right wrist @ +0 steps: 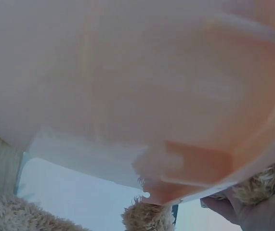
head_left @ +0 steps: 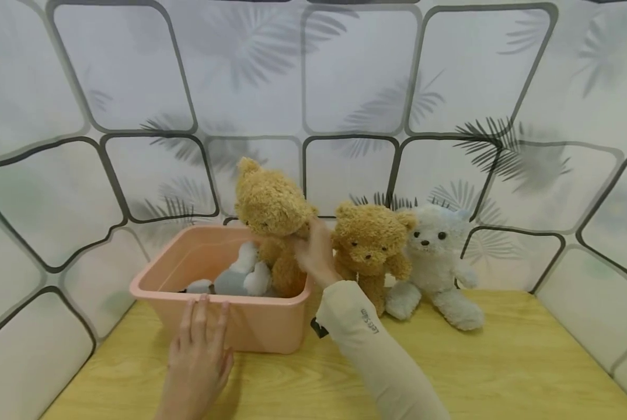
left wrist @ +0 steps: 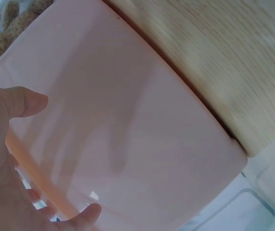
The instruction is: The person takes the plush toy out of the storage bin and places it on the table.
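Observation:
My right hand (head_left: 316, 254) grips a brown teddy bear (head_left: 271, 201) at its side, near the neck. The bear leans over the right end of a pink plastic bin (head_left: 261, 326), its lower body inside. Part of this hand (right wrist: 267, 211) shows beside brown fur in the right wrist view. With fingers extended, my left hand (head_left: 198, 356) rests on the bin's front rim. In the left wrist view, the left thumb (left wrist: 29, 102) stays apart from the bin's outer wall. A grey-and-white plush toy (head_left: 242, 277) lies in the bin.
Right of the bin, a second brown teddy bear (head_left: 371, 245) sits upright beside a white bear (head_left: 436, 262). They sit on a wood-grain tabletop (head_left: 476, 367). Patterned fabric walls (head_left: 355, 105) enclose the back and sides. A small black object (head_left: 319, 328) shows by my right sleeve.

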`<state>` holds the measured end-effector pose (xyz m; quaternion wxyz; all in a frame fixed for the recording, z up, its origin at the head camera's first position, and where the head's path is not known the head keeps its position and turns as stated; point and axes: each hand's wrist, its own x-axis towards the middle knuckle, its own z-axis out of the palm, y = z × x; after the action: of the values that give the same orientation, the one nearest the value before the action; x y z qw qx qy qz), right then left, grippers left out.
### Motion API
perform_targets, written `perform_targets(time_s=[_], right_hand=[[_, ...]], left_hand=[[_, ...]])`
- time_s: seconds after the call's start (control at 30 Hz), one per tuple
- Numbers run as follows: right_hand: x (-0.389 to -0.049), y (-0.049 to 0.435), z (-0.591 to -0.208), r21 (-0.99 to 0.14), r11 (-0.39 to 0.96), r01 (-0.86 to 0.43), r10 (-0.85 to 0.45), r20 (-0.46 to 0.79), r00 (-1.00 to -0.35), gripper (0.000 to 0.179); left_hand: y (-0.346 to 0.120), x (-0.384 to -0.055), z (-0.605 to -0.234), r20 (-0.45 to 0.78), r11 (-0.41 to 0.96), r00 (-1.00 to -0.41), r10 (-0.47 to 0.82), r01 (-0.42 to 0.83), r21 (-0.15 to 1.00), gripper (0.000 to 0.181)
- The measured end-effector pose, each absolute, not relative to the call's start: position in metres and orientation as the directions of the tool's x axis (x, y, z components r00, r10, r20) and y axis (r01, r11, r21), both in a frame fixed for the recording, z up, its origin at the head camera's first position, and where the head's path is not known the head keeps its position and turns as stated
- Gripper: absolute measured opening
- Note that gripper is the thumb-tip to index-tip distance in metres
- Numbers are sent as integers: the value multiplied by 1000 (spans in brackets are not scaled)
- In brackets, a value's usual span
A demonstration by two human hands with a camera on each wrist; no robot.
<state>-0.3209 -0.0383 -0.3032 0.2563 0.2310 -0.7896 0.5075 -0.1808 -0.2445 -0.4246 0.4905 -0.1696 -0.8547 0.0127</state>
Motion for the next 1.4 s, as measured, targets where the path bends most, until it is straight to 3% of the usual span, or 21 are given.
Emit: perform_targets(time_s=[0.2, 0.5, 0.67, 0.77, 0.83, 1.4], right_hand=[[-320, -35, -303, -693, 335, -638, -59, 661, -748, 35], [-309, -34, -291, -865, 116, -488, 29, 495, -869, 15], [-303, -34, -303, -876, 42, -480, 38, 481, -876, 12], [-300, -32, -311, -885, 28, -465, 52, 466, -883, 14], [-297, -31, -315, -892, 6, -451, 56, 451, -891, 25], [-280, -26, -337, -849, -218, -481, 186, 447, -875, 34]], left_hand=[[-244, -180, -425, 830, 944, -472, 296, 276, -179, 64], [-245, -181, -423, 833, 945, -468, 297, 271, -185, 64], [-245, -180, -424, 823, 944, -481, 303, 273, -188, 65], [-245, -179, -426, 818, 945, -490, 301, 271, -185, 65], [-244, -179, -426, 817, 945, -492, 300, 271, -184, 65], [-243, -178, -425, 818, 943, -489, 304, 274, -187, 65]])
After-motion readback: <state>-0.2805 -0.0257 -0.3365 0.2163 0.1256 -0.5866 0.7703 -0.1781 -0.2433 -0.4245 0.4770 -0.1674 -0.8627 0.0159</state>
